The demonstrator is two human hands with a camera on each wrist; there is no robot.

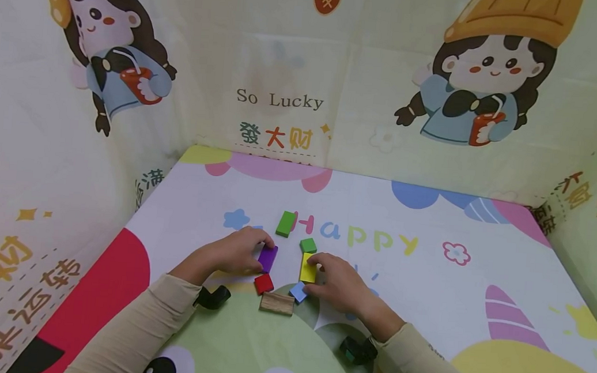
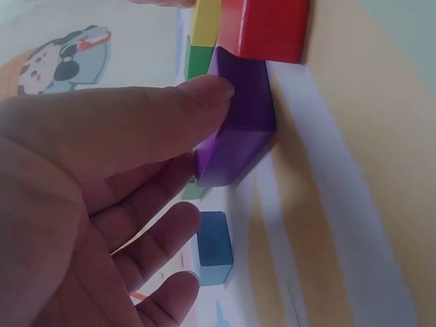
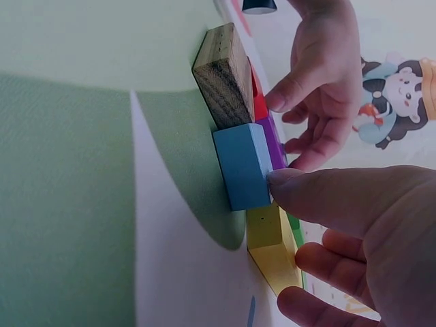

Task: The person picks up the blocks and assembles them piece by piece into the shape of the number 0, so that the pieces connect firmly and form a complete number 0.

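Note:
My left hand (image 1: pixel 237 250) pinches a purple block (image 1: pixel 268 259), with the thumb at its near end and a finger at the far end. A red block (image 2: pixel 266 30) sits against the purple one. My right hand (image 1: pixel 341 282) has its curled fingers at the yellow block (image 1: pixel 307 268), and its thumb touches the light blue block (image 3: pixel 242 167). The brown wooden block (image 1: pixel 277 303) lies between the red and light blue blocks on the near side. A small green block (image 1: pixel 307 245) stands at the yellow block's far end.
Farther back lies a longer green block (image 1: pixel 285 224). Another blue block (image 2: pixel 214 245) shows beyond the left fingers in the left wrist view. A printed cloth (image 1: pixel 426 299) covers the table, with cloth walls (image 1: pixel 356 98) behind and at both sides.

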